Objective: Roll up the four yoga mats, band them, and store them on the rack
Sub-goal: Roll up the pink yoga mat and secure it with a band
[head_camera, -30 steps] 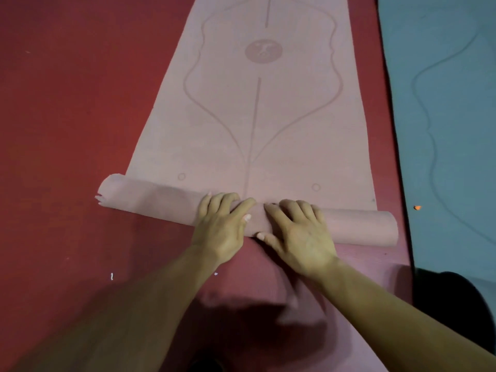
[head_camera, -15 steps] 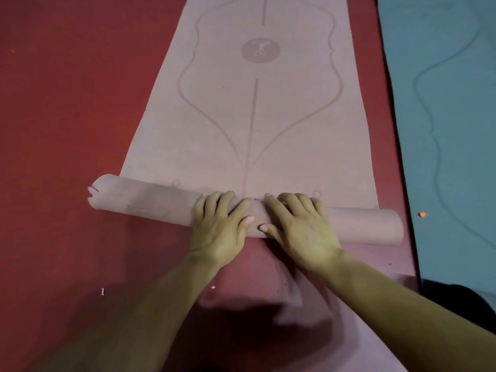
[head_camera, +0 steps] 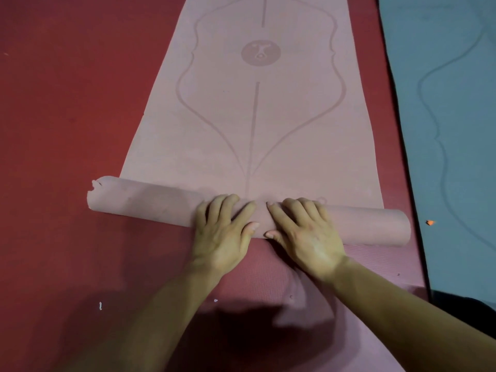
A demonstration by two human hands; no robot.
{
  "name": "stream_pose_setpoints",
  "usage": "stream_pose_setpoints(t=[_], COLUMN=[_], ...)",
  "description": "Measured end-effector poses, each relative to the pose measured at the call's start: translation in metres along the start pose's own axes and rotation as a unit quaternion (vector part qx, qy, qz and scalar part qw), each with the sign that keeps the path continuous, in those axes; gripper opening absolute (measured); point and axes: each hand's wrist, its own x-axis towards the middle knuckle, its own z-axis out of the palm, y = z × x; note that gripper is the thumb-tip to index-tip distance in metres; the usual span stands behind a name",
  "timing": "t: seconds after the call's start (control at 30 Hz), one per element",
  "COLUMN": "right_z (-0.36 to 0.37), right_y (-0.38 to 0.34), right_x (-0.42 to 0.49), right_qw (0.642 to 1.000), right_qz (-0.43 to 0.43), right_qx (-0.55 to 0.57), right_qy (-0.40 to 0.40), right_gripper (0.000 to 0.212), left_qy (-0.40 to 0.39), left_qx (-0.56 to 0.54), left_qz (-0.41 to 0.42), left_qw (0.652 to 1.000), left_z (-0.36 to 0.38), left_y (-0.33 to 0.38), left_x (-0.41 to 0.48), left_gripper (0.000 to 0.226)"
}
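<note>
A pink yoga mat point(head_camera: 257, 116) with a printed line pattern lies flat on the red floor, stretching away from me. Its near end is rolled into a tube point(head_camera: 150, 202) lying across the view, skewed so the left end sticks out past the mat's edge. My left hand point(head_camera: 222, 237) and my right hand point(head_camera: 306, 234) press side by side on the middle of the roll, fingers straight and spread over its top, thumbs on the near side. A darker pink ribbed mat point(head_camera: 268, 285) lies under my forearms.
A teal yoga mat point(head_camera: 451, 108) lies flat at the right, parallel to the pink one. The red floor point(head_camera: 67, 116) spreads to the left. A small orange scrap point(head_camera: 430, 222) sits on the teal mat. Something dark point(head_camera: 467, 304) shows at the lower right.
The roll has moved a little farther up the pink mat under both hands, taking in more of the flat part. The hands kept their place on its middle.
</note>
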Motion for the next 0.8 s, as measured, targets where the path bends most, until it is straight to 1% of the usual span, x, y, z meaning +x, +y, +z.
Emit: stream_pose_setpoints(t=[0.2,0.3,0.4,0.5,0.63,0.7,0.8], right_z=[0.008,0.009,0.008,0.008,0.009,0.01,0.01], right_y=[-0.015,-0.012,-0.005,0.004,0.007,0.007,0.01], right_x=[-0.006,-0.004,0.007,0.019,0.025,0.023,0.018], right_qw=[0.999,0.999,0.998,0.998,0.998,0.998,0.999], right_qz=[0.043,0.05,0.062,0.056,0.055,0.056,0.045], right_qx=[-0.01,-0.002,0.029,0.039,0.012,0.002,0.005], right_qy=[0.017,0.01,-0.005,-0.013,-0.011,0.006,0.007], right_gripper=[0.054,0.054,0.053,0.053,0.054,0.053,0.057], left_qy=[-0.02,-0.009,0.014,0.005,-0.024,-0.027,-0.025], left_qx=[0.033,0.019,-0.003,-0.008,-0.005,-0.005,-0.014], left_qz=[-0.011,-0.009,-0.004,0.014,-0.016,-0.026,-0.025], left_qw=[0.999,1.0,1.0,1.0,1.0,0.999,0.999], left_z=[0.003,0.001,-0.001,-0.001,-0.001,-0.001,0.0], left_y=[-0.001,-0.002,-0.004,-0.005,-0.001,0.0,-0.002], left_x=[0.021,0.031,0.032,0.021,0.026,0.035,0.045], left_gripper=[0.037,0.035,0.033,0.038,0.041,0.041,0.04])
